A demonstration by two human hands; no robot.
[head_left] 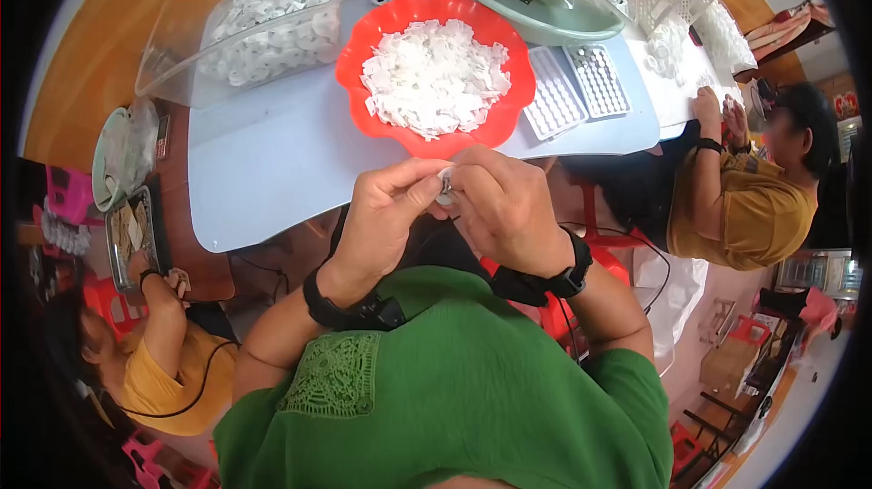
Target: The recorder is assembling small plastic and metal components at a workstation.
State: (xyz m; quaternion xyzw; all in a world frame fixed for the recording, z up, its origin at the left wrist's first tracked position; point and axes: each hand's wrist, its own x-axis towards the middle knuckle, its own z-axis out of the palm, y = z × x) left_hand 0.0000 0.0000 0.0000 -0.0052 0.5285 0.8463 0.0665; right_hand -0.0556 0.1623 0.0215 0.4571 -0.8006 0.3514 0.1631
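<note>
Close in front of my chest, at the table's near edge, both hands meet over a small round white plastic part (445, 187) with a dark, metallic-looking centre. My left hand (383, 217) pinches it between thumb and fingers. From the other side my right hand (513, 207) has its fingers closed at the same part; anything else in those fingertips is hidden. Just beyond my hands stands a red scalloped bowl (352, 85), heaped with small flat white plastic pieces (436, 80).
On the pale blue table (263, 180), a clear bin (173, 71) of white parts stands back left. Right of the bowl lie two white trays (549, 108) of small round pieces; a green basin (554, 30) sits behind. One person (754, 189) works at right, another (173, 362) at left.
</note>
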